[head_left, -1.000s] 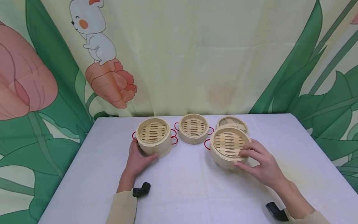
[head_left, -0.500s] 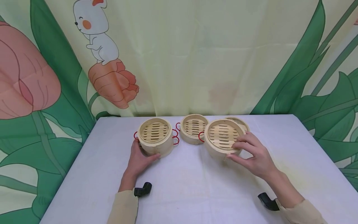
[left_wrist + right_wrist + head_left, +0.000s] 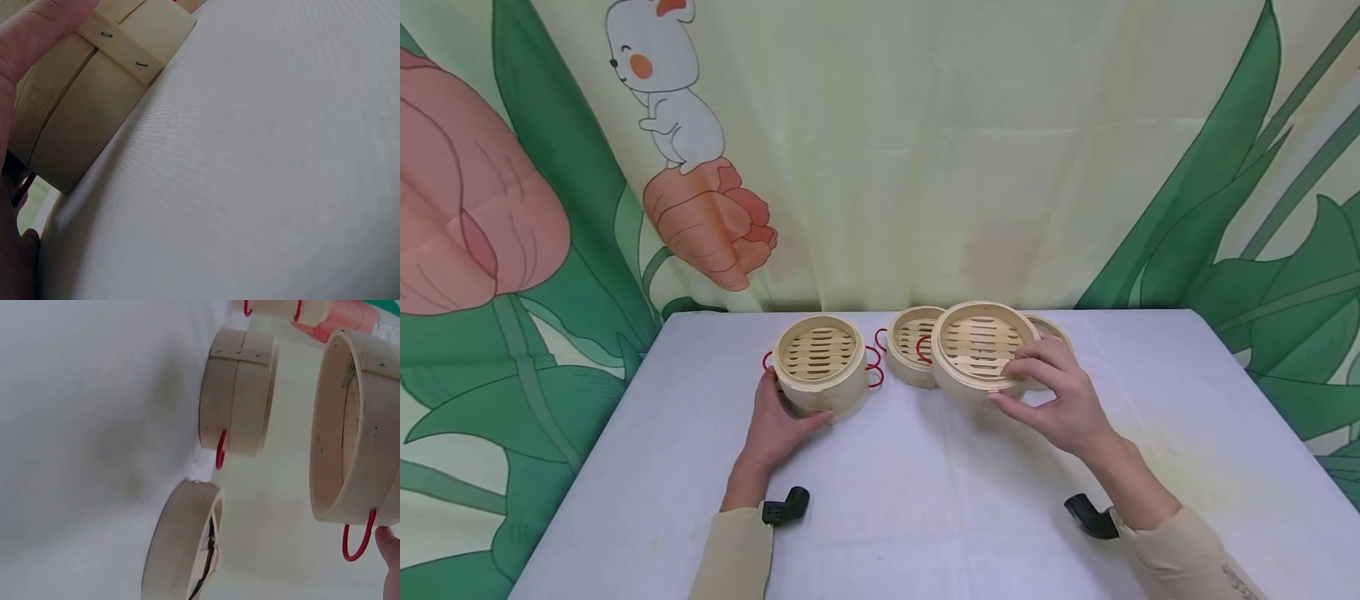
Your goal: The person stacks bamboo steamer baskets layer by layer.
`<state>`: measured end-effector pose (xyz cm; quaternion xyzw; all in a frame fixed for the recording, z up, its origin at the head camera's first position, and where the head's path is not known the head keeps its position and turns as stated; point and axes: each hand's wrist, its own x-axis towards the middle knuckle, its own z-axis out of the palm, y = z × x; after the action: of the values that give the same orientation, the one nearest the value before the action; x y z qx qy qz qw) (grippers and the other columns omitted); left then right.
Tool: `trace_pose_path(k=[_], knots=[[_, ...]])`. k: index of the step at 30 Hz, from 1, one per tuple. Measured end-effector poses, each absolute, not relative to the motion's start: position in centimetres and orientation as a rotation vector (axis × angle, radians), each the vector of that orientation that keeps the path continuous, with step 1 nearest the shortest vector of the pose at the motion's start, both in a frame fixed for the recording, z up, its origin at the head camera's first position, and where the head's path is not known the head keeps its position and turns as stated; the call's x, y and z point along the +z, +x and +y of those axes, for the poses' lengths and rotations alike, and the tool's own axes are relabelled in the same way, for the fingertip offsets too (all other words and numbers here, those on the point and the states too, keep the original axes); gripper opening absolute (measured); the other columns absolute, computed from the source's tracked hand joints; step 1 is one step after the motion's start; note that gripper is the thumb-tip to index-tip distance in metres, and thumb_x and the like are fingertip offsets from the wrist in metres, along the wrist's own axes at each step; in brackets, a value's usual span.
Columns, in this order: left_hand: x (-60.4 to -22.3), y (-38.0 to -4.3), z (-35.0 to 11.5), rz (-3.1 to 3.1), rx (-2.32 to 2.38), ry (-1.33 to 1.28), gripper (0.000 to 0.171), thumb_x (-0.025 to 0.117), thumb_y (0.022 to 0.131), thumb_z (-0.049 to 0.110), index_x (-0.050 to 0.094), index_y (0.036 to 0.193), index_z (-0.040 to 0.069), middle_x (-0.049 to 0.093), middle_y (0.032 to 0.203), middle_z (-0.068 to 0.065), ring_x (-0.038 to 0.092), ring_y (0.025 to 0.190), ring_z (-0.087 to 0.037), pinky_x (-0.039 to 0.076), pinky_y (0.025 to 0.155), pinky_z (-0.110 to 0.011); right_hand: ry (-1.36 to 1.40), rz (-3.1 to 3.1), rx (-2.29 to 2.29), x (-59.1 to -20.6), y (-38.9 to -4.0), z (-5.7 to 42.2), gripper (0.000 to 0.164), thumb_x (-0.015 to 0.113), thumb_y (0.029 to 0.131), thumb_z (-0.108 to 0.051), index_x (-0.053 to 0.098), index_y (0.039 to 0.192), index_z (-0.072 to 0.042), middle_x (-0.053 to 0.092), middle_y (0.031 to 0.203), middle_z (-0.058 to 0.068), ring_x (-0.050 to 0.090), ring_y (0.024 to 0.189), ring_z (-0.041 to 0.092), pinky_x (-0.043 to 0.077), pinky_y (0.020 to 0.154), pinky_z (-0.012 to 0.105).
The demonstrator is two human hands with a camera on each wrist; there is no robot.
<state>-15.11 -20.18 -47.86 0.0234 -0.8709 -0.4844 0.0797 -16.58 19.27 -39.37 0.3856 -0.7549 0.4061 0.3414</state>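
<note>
On the left of the table stands a stack of two bamboo steamer baskets (image 3: 818, 354) with red side handles. My left hand (image 3: 777, 427) grips it low, thumb across the front; the left wrist view shows the lower wall of the stack (image 3: 94, 106) on the cloth. My right hand (image 3: 1060, 398) pinches the rim of another bamboo steamer basket (image 3: 977, 340), fingers inside on the slats and thumb outside. In the right wrist view this held basket (image 3: 381, 431) is in the air, its hollow underside showing.
Behind the held basket, another steamer basket (image 3: 898, 367) stands on the white-clothed table (image 3: 887, 517), partly covered in the head view. A bamboo steamer lid (image 3: 175, 544) lies to its right, mostly hidden from the head camera. A printed curtain (image 3: 865, 167) hangs along the table's back edge.
My right hand has carried its basket up, back and to the left, so it now overlaps the back basket in the head view. The left hand keeps its hold on the stack.
</note>
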Motion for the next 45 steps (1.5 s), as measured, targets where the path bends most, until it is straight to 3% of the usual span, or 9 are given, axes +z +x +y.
trace_pose_path(k=[18, 21, 25, 31, 45], knots=[[-47.9, -15.2, -20.2, -2.596, -1.418, 0.04, 0.115, 0.093, 0.069, 0.032, 0.021, 0.154, 0.004, 0.031, 0.151, -0.021, 0.028, 0.141, -0.032, 0.023, 0.116, -0.048, 0.998, -1.851, 1.129, -39.5, -18.6, 15.2, 0.041, 0.077, 0.087, -0.046, 0.071, 0.084, -0.006, 0.061, 0.091, 0.015, 0.051, 0.091, 0.031, 0.037, 0.096, 0.028], [-48.0, -15.2, -20.2, -2.587, -1.413, 0.033, 0.116, 0.094, 0.069, 0.033, 0.021, 0.154, 0.004, 0.031, 0.151, -0.021, 0.028, 0.142, -0.032, 0.022, 0.116, -0.048, 1.019, -1.831, 1.172, -39.3, -18.9, 14.3, 0.033, 0.081, 0.085, -0.038, 0.072, 0.085, -0.006, 0.061, 0.092, 0.013, 0.051, 0.092, 0.031, 0.037, 0.095, 0.028], [-48.1, -15.3, -20.3, -2.595, -1.408, 0.052, 0.117, 0.094, 0.068, 0.035, 0.021, 0.155, 0.005, 0.03, 0.152, -0.02, 0.028, 0.142, -0.031, 0.022, 0.117, -0.048, 1.054, -1.818, 1.206, -39.0, -19.3, 13.1, 0.022, 0.085, 0.074, -0.017, 0.073, 0.088, -0.006, 0.061, 0.093, 0.013, 0.051, 0.092, 0.03, 0.037, 0.091, 0.028], [-48.1, -15.3, -20.2, -2.604, -1.403, 0.062, 0.117, 0.093, 0.069, 0.035, 0.02, 0.155, 0.005, 0.029, 0.153, -0.021, 0.027, 0.143, -0.032, 0.022, 0.117, -0.049, 1.069, -1.807, 1.21, -38.5, -19.7, 11.0, 0.032, 0.09, 0.062, -0.002, 0.072, 0.088, -0.006, 0.06, 0.093, 0.014, 0.05, 0.093, 0.033, 0.037, 0.089, 0.03], [-48.0, -15.4, -20.3, -2.596, -1.384, 0.039, 0.115, 0.093, 0.068, 0.036, 0.023, 0.154, 0.007, 0.032, 0.151, -0.018, 0.029, 0.141, -0.03, 0.023, 0.116, -0.047, 1.091, -1.842, 1.217, -37.6, -19.9, 4.6, 0.029, 0.092, 0.068, -0.008, 0.071, 0.087, -0.007, 0.057, 0.094, 0.008, 0.05, 0.091, 0.029, 0.04, 0.091, 0.042]])
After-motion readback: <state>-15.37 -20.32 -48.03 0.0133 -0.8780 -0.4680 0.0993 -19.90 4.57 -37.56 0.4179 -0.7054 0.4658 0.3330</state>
